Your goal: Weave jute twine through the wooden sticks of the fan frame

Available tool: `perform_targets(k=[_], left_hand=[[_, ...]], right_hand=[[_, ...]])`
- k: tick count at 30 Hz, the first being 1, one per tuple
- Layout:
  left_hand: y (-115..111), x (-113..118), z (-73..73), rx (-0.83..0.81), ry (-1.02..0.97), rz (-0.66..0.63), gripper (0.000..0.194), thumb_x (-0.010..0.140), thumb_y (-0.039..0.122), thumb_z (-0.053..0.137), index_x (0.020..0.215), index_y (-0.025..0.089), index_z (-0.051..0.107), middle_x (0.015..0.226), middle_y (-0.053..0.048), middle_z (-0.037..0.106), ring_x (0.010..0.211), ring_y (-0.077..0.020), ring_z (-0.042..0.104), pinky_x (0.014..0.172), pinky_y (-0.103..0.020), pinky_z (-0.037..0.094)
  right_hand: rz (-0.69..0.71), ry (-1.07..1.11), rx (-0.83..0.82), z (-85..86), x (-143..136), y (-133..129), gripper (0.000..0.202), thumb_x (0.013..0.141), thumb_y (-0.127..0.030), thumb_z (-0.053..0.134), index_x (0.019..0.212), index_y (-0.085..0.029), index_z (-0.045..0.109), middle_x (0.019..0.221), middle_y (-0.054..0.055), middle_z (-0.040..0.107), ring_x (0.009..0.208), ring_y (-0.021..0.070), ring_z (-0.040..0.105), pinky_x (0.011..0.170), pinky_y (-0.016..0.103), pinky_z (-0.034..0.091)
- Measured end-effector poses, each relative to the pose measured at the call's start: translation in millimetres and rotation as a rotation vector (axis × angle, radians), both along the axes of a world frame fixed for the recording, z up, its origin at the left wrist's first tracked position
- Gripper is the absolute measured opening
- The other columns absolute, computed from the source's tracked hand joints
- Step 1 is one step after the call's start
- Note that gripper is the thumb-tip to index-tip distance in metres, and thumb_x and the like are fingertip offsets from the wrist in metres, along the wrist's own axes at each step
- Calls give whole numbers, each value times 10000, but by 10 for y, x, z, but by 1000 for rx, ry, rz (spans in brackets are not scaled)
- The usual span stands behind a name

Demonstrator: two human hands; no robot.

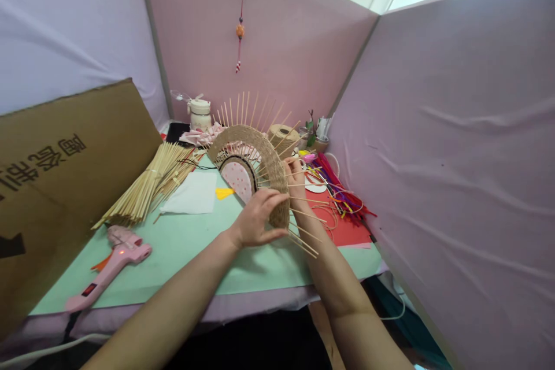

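Observation:
A half-round woven fan (276, 170) is held up at a tilt over the table, its wide band of brown twine wound across thin bamboo sticks (249, 110) that fan outward. A pale pink spotted half-disc (236, 179) with a dark rim forms its centre. My left hand (260, 218) grips the near end of the twine band, thumb below and fingers over the top. At the band's right outer edge, my right hand (295, 176) has its fingers pinched together among the stick ends. What they pinch is too small to make out.
A pink glue gun (115, 260) with a lit red light lies front left, below a bamboo stick bundle (145, 182) and white paper (191, 193). A twine roll (281, 136) and white bottle (200, 114) stand behind. Coloured pipe cleaners (340, 188) lie right. Cardboard (73, 185) walls the left.

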State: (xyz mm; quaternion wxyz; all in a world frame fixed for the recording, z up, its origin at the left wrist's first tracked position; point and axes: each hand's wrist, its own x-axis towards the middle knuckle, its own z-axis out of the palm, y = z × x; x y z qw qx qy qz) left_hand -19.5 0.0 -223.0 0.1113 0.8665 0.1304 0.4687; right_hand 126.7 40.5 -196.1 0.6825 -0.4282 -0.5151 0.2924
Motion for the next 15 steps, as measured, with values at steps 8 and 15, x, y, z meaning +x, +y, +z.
perform_targets(k=[8, 15], left_hand=[[139, 6, 187, -350, -394, 353, 469, 838, 307, 603, 1265, 202, 442, 1194, -110, 516, 1074, -211, 525, 872, -353, 473], [40, -34, 332, -393, -396, 326, 511, 807, 259, 655, 1276, 229, 455, 1247, -106, 470, 776, -112, 522, 667, -264, 488]], right_hand=[[-14, -56, 34, 7, -220, -146, 171, 864, -385, 515, 885, -218, 481, 839, -11, 500, 741, 121, 470, 690, 241, 412], [33, -76, -1, 16, -231, -186, 196, 846, -399, 536, 878, -214, 483, 793, -23, 495, 695, 117, 475, 649, 233, 408]])
